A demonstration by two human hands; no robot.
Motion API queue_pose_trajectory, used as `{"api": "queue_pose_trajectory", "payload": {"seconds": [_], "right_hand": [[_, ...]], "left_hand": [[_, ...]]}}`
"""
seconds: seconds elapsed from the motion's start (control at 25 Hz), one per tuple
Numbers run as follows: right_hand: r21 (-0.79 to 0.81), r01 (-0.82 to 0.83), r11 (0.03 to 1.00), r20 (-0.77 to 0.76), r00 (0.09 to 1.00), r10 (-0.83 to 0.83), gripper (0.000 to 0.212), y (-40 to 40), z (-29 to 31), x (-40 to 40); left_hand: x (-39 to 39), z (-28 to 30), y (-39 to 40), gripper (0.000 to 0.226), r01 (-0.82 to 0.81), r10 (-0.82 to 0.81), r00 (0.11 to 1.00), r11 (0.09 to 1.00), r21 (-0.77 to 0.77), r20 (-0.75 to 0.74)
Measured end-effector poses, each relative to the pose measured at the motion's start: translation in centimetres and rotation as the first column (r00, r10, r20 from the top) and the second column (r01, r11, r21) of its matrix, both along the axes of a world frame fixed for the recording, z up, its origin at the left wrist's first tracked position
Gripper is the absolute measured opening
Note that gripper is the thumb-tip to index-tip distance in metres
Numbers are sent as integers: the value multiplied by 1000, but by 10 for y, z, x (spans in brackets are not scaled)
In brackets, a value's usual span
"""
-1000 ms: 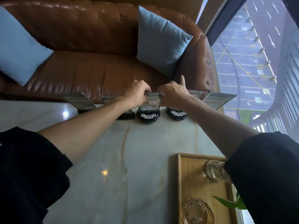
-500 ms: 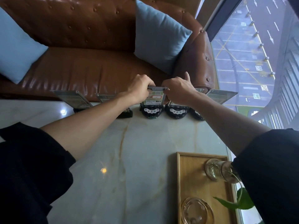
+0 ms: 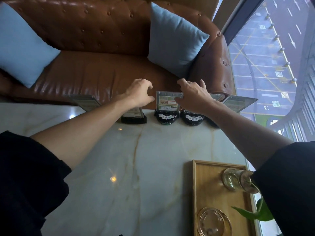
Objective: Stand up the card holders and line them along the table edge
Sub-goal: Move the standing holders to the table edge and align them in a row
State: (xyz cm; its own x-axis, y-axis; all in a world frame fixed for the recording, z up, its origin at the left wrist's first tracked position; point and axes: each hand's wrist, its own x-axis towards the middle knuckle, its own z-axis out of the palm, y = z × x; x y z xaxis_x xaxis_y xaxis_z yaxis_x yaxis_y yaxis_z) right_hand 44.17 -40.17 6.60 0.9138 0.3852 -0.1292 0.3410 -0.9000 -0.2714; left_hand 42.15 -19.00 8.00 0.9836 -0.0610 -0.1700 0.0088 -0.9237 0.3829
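Note:
Several card holders stand in a row along the far edge of the marble table (image 3: pixel 153 159). The middle card holder (image 3: pixel 167 106) is upright on its round black base and shows a printed card. My left hand (image 3: pixel 139 92) hovers just left of it with curled fingers apart, holding nothing. My right hand (image 3: pixel 192 96) is just right of it with fingers spread and the thumb at the card's right edge. Behind my right hand stands another holder (image 3: pixel 193 117), and one (image 3: pixel 238 103) is further right. My left forearm partly hides a holder (image 3: pixel 134 115); the leftmost holder (image 3: pixel 85 103) stands apart.
A brown leather sofa (image 3: pixel 95 77) with two blue cushions (image 3: pixel 173 40) runs right behind the table edge. A wooden tray (image 3: pixel 204 184) at the near right holds a glass vase (image 3: pixel 238 179) with a plant and an amber glass dish (image 3: pixel 213 222). A window is on the right.
Both hands were closed on the top of the middle card holder; now they have let go and spread apart on either side of it. The holder stands on its own.

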Motion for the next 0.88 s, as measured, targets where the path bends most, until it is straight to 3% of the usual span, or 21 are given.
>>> {"api": "queue_pose_trajectory", "payload": {"seconds": [0.24, 0.36, 0.44, 0.52, 0.6, 0.68, 0.76, 0.88], "right_hand": [[242, -33, 970, 264, 964, -33, 45, 59, 23, -25], [232, -83, 969, 231, 973, 28, 45, 90, 28, -38], [191, -135, 972, 171, 980, 102, 22, 102, 19, -41], [182, -146, 972, 96, 987, 130, 15, 108, 11, -43], [191, -151, 970, 65, 988, 141, 20, 117, 6, -47], [173, -185, 967, 28, 983, 183, 39, 126, 4, -51], [118, -231, 966, -17, 972, 235, 56, 136, 0, -52], [47, -237, 970, -28, 971, 239, 41, 150, -4, -47]], "left_hand": [[-28, 15, 43, 32, -100, 104, 980, 994, 33, -171], [-44, 16, 49, 18, -77, 80, 984, 997, 28, -158], [-57, 17, 54, 26, -89, 89, 988, 996, 5, -126], [-67, 14, 61, 38, -88, 87, 992, 996, -2, -93], [-75, 10, 72, 29, -64, 62, 994, 998, -20, -95], [-81, 11, 82, 14, -18, 13, 995, 998, -53, -94], [-87, 11, 90, 18, 45, -49, 997, 997, -69, -54], [-86, 4, 109, 24, 69, -69, 998, 995, -70, 12]]}}
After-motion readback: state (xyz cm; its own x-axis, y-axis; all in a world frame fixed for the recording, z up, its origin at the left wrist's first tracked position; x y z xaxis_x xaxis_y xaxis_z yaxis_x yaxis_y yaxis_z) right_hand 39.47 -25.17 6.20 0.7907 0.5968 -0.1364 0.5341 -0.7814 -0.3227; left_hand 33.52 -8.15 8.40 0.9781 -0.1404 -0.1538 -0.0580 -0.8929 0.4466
